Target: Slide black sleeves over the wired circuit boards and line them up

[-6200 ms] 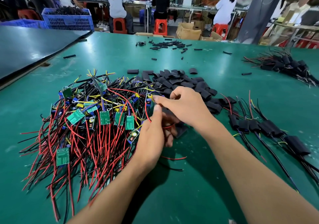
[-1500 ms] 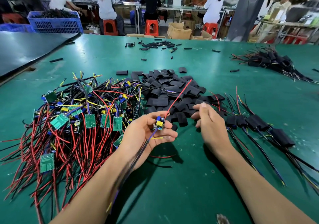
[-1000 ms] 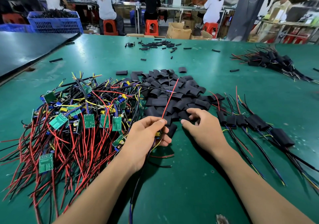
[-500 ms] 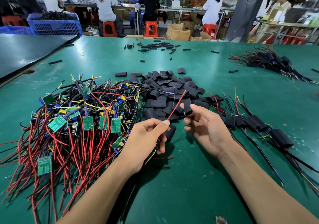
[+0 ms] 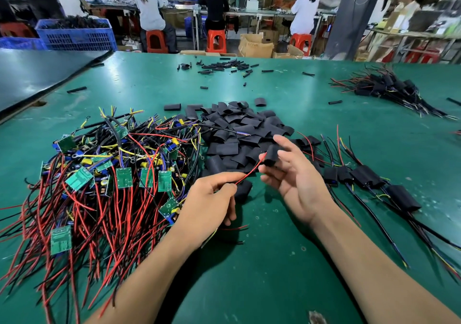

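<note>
Head view first, and it is the only one I have: my left grip [image 5: 209, 200] is pinching a thin red wire [image 5: 250, 169] between thumb and finger, and the wire pokes up and to the right. My right grip [image 5: 296, 176] is holding one black sleeve [image 5: 270, 156] in a pinch, a little above the bench [image 5: 249, 273]. The wire's tip is right at the sleeve, but I cannot tell if it has gone in. I cannot see the board on this wire; I think it is tucked inside my left grip. Lots could go wrong. The sleeve looks soft, so if I squeeze too hard its mouth may squash flat and the wire will bump and bend. If I squeeze too little it may slip and fall onto the pile of loose sleeves [image 5: 239, 134] just behind it. Only the red wire is lined up; other wires [image 5: 237, 228] show below my left grip, and if they are left out, the board cannot follow. The big heap of wired boards [image 5: 112, 173] sits just beside my left grip, so a tangled wire could drag along. The finished ones [image 5: 366, 176] lie in a row to the right, and a careless swing could knock them crooked.
</note>
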The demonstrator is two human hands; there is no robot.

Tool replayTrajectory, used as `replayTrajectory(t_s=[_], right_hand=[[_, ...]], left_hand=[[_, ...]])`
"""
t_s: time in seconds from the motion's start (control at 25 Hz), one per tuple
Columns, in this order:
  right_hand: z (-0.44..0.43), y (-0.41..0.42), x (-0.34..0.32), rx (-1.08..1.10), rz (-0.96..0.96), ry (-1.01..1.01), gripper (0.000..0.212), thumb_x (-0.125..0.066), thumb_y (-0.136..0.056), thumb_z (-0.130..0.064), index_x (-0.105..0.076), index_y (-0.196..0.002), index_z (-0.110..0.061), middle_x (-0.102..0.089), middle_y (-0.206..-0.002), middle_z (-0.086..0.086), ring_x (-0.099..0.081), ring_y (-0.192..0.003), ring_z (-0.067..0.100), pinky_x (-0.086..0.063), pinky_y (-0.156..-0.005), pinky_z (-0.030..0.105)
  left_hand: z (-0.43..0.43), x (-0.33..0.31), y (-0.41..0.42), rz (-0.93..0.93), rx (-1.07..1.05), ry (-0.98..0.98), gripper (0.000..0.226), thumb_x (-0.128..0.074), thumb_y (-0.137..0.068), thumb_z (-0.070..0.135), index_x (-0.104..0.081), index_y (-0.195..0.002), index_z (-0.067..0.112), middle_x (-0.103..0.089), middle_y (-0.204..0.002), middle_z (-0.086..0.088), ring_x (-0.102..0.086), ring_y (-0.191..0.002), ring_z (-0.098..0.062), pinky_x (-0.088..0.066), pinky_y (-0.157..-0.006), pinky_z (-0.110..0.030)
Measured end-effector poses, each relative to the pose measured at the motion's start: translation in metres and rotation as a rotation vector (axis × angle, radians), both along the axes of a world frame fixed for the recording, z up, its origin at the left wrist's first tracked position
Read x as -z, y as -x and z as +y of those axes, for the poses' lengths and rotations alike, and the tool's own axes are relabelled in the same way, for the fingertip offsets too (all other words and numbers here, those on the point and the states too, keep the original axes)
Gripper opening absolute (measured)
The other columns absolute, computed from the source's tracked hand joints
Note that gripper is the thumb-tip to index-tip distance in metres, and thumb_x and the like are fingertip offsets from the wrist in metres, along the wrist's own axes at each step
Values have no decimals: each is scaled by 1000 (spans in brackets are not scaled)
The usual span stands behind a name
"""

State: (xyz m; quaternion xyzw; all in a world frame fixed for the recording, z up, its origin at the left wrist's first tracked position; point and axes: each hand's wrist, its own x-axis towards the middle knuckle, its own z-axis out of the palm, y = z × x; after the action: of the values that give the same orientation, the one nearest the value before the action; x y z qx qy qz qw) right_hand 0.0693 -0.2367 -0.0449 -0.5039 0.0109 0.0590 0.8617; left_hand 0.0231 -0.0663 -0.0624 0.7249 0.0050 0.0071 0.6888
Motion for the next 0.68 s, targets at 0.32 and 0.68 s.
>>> replayTrajectory(t_s=[0.32, 0.68], right_hand=[[9, 0, 9, -6, 35, 241, 26, -37, -102, -10, -57, -86, -16, -58, -72, 9, -52, -49, 18, -45, -49, 27], [9, 2, 13, -16, -71, 445, 42, -71, -69, -73, -63, -80, -33, -55, -73, -3, -44, -53, 11, -37, -52, 26]], left_hand=[[1, -3, -2, -4, -34, 103, 39, -42, -95, -5, -72, -92, 20, -58, -64, 3, -47, -39, -16, -32, -37, -21], [3, -6, -1, -12, -23, 105, 45, -46, -95, -2, -75, -81, 29, -60, -67, 4, -41, -40, -14, -27, -39, -19]])
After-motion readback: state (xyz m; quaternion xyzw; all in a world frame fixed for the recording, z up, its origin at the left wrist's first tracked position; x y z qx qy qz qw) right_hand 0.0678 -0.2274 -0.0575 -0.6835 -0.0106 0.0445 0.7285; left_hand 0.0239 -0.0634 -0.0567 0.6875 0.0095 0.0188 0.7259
